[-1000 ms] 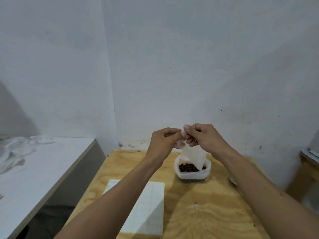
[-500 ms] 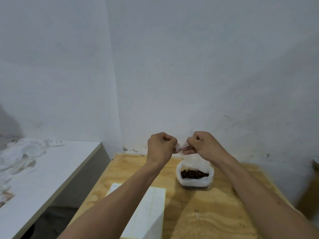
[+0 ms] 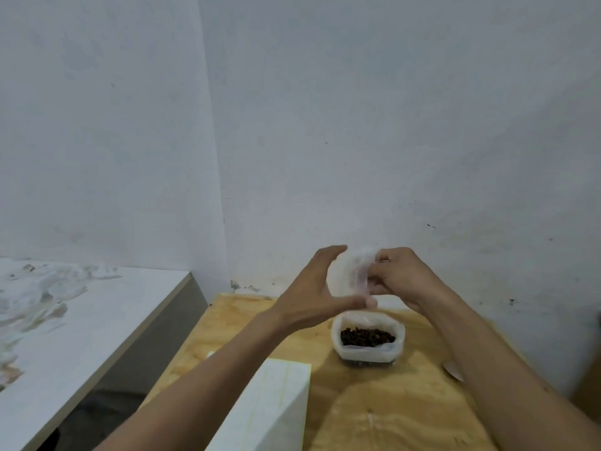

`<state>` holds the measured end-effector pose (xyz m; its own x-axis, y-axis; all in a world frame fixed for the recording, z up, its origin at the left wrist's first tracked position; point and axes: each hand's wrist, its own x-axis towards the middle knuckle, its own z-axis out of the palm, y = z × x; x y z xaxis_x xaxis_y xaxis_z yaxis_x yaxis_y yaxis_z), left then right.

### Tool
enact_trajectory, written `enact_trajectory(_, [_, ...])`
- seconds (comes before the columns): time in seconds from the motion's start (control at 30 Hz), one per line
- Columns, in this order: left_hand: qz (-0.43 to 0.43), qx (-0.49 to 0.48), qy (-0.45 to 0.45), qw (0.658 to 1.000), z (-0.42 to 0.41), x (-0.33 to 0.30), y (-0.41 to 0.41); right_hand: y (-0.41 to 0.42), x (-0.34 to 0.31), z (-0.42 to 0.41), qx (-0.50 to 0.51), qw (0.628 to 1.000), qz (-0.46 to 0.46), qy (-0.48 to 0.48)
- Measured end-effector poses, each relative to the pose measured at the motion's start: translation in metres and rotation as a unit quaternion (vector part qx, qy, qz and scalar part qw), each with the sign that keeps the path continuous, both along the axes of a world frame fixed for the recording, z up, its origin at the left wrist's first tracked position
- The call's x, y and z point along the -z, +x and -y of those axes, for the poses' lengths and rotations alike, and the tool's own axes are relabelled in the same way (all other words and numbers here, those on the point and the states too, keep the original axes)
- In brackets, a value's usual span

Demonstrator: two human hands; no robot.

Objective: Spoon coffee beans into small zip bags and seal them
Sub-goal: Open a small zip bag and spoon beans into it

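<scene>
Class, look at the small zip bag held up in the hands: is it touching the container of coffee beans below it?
Apart. The head view shows the small zip bag held above the container of coffee beans, with wall and the left hand between them.

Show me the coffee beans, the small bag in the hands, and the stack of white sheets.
coffee beans [image 3: 367, 336]: head view, middle of the dark pile in the tub.
small bag [image 3: 349, 271]: head view, its translucent face between the hands.
white sheets [image 3: 276, 408]: head view, top sheet.

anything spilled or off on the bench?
Nothing stands out. The coffee beans sit inside their open white bag on the wooden table, none scattered. Both hands hold the small zip bag above it.
</scene>
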<state>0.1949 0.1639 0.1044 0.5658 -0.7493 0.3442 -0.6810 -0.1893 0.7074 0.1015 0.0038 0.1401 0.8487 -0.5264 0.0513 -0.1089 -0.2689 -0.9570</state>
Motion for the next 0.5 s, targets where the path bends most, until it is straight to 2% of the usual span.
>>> enact_trajectory(0.07, [0.069,0.033,0.097,0.992,-0.003,-0.002,0.010,-0.001,-0.002,-0.001,-0.046,0.999,-0.014,-0.008])
enact_trajectory(0.13, [0.121,0.048,0.135,0.982,-0.002,-0.002,0.016,-0.001,-0.002,-0.004,-0.082,0.996,-0.032,-0.022])
enact_trajectory(0.33, [0.176,-0.011,0.085,0.981,0.004,0.011,0.025,0.005,0.009,-0.004,-0.052,0.992,-0.051,-0.102])
enact_trajectory(0.5, [0.253,-0.053,0.076,0.963,-0.002,0.017,0.032,0.002,0.011,-0.013,0.046,0.981,0.007,-0.188])
